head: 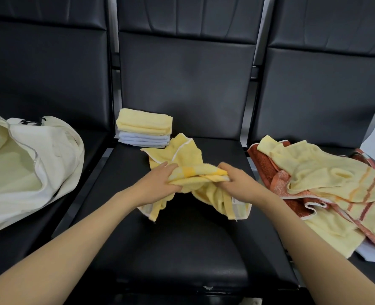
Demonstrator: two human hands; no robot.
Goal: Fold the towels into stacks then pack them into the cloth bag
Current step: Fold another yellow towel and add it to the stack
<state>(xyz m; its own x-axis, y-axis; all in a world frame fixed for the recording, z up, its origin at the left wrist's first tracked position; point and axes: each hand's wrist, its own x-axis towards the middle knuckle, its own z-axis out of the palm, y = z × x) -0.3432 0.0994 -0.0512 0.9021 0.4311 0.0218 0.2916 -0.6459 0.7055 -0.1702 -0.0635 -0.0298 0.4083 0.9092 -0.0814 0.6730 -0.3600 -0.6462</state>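
Gripping a crumpled yellow towel [186, 150] over the middle seat [182, 238]: left hand [160, 183] curled round one bunched end, right hand [237, 183] clenched on the other. Behind, against the backrest, a folded stack [144, 128], yellow on pale blue. On the left seat, an unzipped bag [57, 146], mouth gaping, pale yellow inside, lining or towel unclear. On the right seat, a loose pile [314, 172] of yellow and rust towels.
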